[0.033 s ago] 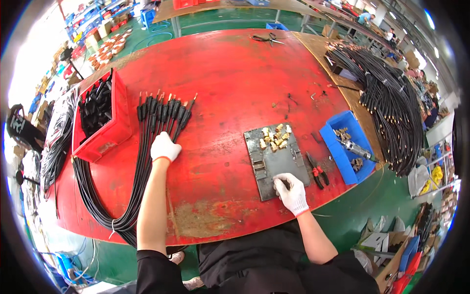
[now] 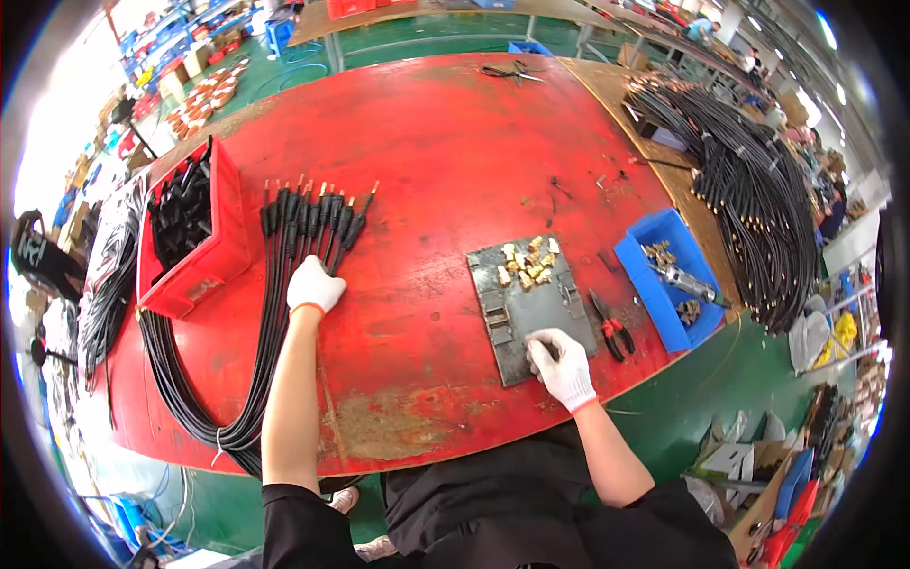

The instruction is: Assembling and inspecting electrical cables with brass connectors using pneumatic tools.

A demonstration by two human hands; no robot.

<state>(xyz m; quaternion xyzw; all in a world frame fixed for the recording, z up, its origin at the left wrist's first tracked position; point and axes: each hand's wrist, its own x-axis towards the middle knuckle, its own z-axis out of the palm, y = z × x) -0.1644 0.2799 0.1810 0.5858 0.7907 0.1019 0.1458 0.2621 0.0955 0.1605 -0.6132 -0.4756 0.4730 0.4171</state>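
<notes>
My left hand [image 2: 316, 285], in a white glove, is closed at the right side of a bundle of black cables [image 2: 278, 313], just below their thick black sleeves and copper-coloured tips. The bundle bends round in a loop, tied with a white band near the table's front edge. My right hand [image 2: 564, 368], also gloved, is curled with fingertips pinched over the near end of a dark metal plate [image 2: 536, 318]. Anything between those fingertips is too small or hidden to name. Several brass fittings [image 2: 528, 263] lie loose at the plate's far end.
A red bin [image 2: 232, 213] of black sleeves stands left on the red table [image 2: 417, 180]. Red-handled pliers [image 2: 614, 332] lie right of the plate, beside a blue bin [image 2: 662, 313] with metal parts and a tool. Scissors [image 2: 512, 71] lie far back; more black cables [image 2: 758, 199] are heaped right.
Both hands keep almost the same places and poses. The whole view has shifted very slightly.
</notes>
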